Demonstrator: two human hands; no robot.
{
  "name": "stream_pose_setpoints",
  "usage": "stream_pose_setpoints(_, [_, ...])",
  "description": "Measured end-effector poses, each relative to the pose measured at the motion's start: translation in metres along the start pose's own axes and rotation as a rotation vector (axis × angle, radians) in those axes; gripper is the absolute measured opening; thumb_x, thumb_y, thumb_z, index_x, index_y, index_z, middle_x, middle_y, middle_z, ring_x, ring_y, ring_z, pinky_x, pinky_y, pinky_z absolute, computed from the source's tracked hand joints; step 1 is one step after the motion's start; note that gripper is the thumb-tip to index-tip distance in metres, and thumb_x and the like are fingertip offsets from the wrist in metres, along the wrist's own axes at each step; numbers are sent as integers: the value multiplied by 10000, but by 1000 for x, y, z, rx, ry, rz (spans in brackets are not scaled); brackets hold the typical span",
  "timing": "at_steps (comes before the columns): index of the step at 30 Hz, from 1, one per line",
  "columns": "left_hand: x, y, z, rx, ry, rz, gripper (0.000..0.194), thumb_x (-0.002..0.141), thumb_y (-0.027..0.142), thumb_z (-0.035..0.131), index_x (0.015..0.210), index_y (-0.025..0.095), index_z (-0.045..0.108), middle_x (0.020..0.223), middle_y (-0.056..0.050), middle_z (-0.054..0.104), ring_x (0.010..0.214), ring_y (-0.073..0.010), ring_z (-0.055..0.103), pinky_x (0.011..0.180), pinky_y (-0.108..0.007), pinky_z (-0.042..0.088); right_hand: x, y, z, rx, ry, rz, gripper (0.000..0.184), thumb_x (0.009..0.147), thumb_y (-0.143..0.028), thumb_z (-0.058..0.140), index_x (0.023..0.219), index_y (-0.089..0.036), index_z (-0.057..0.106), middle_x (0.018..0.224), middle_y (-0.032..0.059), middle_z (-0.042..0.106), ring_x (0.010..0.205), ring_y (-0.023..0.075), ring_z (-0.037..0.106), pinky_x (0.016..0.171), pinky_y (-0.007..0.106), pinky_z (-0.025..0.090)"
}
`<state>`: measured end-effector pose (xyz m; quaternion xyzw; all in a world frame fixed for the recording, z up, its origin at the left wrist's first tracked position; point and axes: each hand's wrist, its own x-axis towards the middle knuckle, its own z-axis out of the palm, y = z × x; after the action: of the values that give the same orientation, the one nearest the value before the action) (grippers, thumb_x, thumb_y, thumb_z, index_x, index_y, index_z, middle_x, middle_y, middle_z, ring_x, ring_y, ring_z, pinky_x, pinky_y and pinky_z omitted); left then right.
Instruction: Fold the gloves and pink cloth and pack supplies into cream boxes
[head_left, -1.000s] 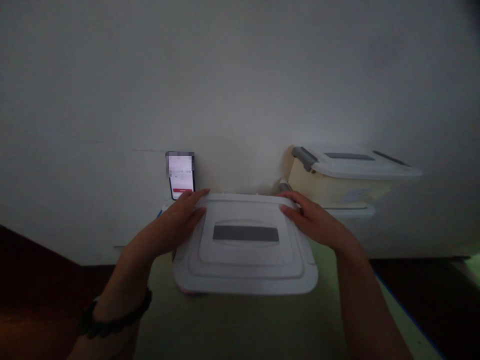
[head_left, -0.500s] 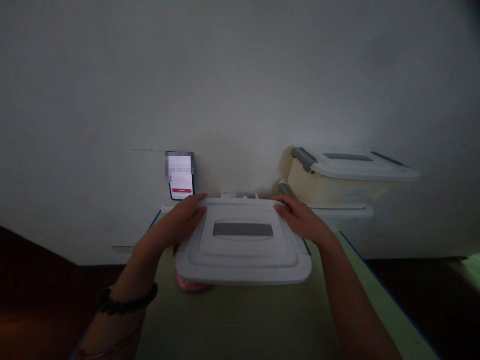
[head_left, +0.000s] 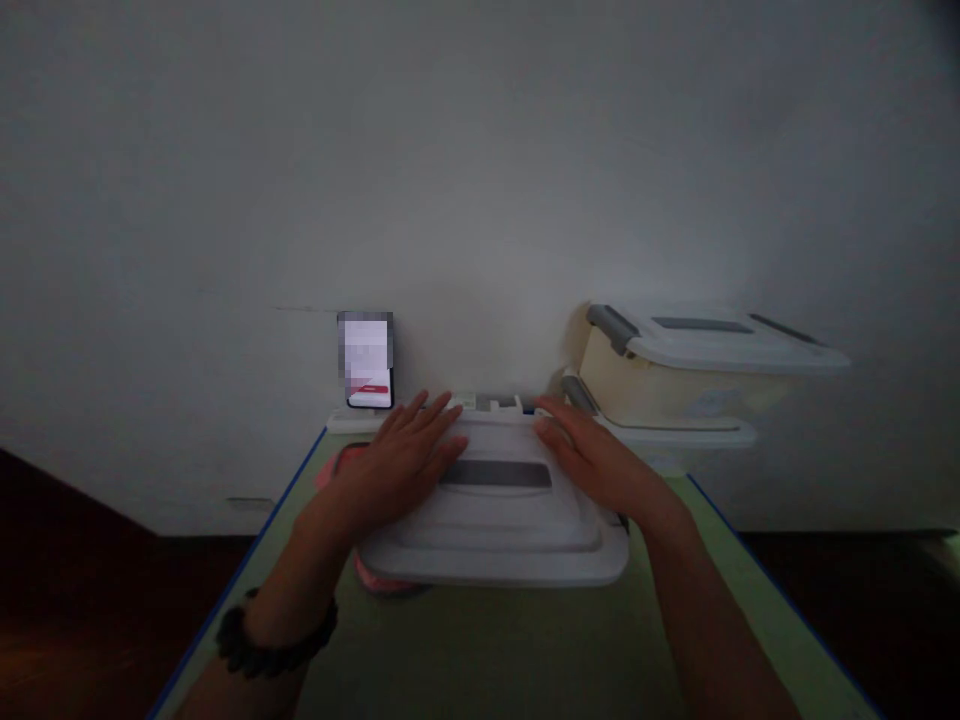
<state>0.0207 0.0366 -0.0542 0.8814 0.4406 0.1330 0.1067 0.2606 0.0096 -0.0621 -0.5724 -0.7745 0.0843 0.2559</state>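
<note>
A white storage box lid (head_left: 495, 555) with a grey handle strip (head_left: 495, 474) lies in front of me; what is under it is mostly hidden. My left hand (head_left: 401, 465) rests flat on the lid's far left part, fingers stretched and spread, its thumb near the handle strip. On the far right corner my right hand (head_left: 600, 455) lies with fingers extended toward the rear edge, thumb and index finger apart. Pink-and-grey material (head_left: 382, 580) shows beside the lid on the left, partly covered by it and my left arm.
A phone (head_left: 369, 365) with a lit screen leans against the wall (head_left: 480, 200). On the right, a cream storage box (head_left: 660, 385) with a white lid stands on another white lid (head_left: 697, 435). The green tabletop (head_left: 487, 650) has blue edges. White pieces (head_left: 506, 403) show behind the front lid.
My left hand has moved right and inward from the lid's left edge onto its top, its fingers now spread flat. My right hand stays at the far right corner. More pink material shows at the left.
</note>
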Motion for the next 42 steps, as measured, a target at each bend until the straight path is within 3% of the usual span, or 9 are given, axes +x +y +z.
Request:
stream_pose_setpoints(5, [2,9,7,95,-12,-19,568,884,484,250,1337,152,337,1430,-96,264,1328,-269,175,1066,-486,127,-2,-11,16,-166,-4,-35,491,880,-453,309,1269,-190,454,1352,110,415,1264,260,336,1039,482,244])
stream_pose_setpoints(18, [1,0,6,22,37,10,520,885,474,267,1301,188,391,1414,-91,311,1317,-241,225,1058,-476,165,-2,-10,14,-210,-9,-73,470,886,-397,328,1259,-149,470,1322,128,449,1234,244,387,1017,459,295])
stream_pose_setpoints(22, [-1,-23,-1,-109,-26,5,489,892,395,253,1315,172,361,1427,-63,289,1321,-188,218,1076,-381,188,-1,-4,17,-197,11,-85,459,883,-406,330,1253,-177,477,1306,111,473,1225,239,401,1006,464,306])
stream_pose_setpoints(23, [-3,-31,-4,-144,-31,-64,500,888,385,251,1322,156,346,1430,-70,280,1317,-181,229,1072,-348,206,0,-2,18,-199,7,-87,465,883,-407,325,1254,-172,476,1307,111,473,1223,237,403,1010,456,304])
stream_pose_setpoints(26, [-12,-49,-15,-186,-71,-189,558,869,429,266,1308,95,353,1365,-139,391,1259,-237,349,1036,-380,269,0,0,18,-195,-12,-94,483,880,-409,321,1257,-150,475,1310,116,467,1223,234,404,1027,428,292])
stream_pose_setpoints(29, [-21,-52,-25,-361,-136,-186,554,841,434,354,1285,105,386,1314,-133,461,1200,-244,420,1002,-363,310,1,0,18,-186,-17,-98,494,876,-411,326,1252,-131,480,1310,123,466,1221,240,405,1032,430,286])
stream_pose_setpoints(33, [-28,-50,-29,-671,-201,-246,517,824,407,428,1261,132,408,1078,-100,618,925,-206,583,801,-336,461,1,-2,17,-178,-31,-117,497,874,-412,331,1254,-125,477,1302,123,475,1214,244,412,1028,446,292])
stream_pose_setpoints(36, [-31,-60,-28,-850,-184,-295,498,809,377,490,1244,145,419,976,-82,632,709,-140,597,657,-282,483,2,-3,16,-164,-51,-132,509,872,-415,335,1256,-110,471,1309,126,466,1218,239,407,1036,436,287])
stream_pose_setpoints(42, [-32,-75,-29,-947,-91,-240,486,771,321,580,1220,189,450,1248,-125,499,714,-115,578,558,-225,451,3,-3,15,-160,-52,-135,498,873,-414,333,1251,-123,476,1309,112,469,1216,233,412,1035,428,292])
